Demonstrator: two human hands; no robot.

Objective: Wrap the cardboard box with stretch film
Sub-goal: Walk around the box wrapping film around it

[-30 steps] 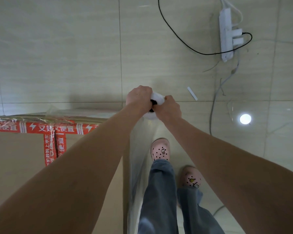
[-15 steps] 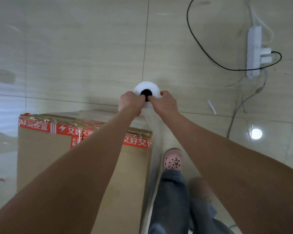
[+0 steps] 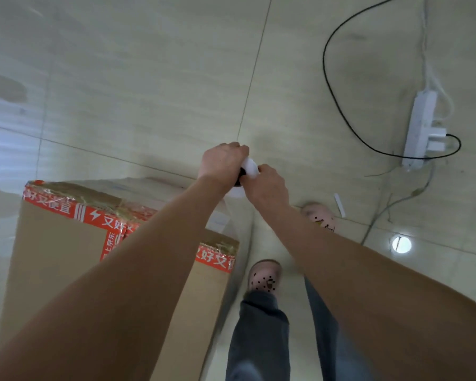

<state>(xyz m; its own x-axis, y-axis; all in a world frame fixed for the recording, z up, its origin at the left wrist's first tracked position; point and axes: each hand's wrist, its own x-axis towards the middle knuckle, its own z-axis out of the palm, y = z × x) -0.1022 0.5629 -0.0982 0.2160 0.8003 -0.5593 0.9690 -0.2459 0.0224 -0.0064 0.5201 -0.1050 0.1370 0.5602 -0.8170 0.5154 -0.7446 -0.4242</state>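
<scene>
Fingers (image 3: 238, 149) of both hands clamp the film roll (image 3: 250, 167) beyond the cardboard box (image 3: 66, 257).

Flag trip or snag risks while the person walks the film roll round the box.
Black cable and power strip lie on the floor right of the feet: a likely trip hazard if the circuit goes that way. Both hands, left hand and right hand, grip the roll, so neither is free to break a stumble.

pale tiled floor (image 3: 149, 78), cardboard box (image 3: 52, 257), power strip (image 3: 421, 130), black cable (image 3: 338, 105)
</scene>
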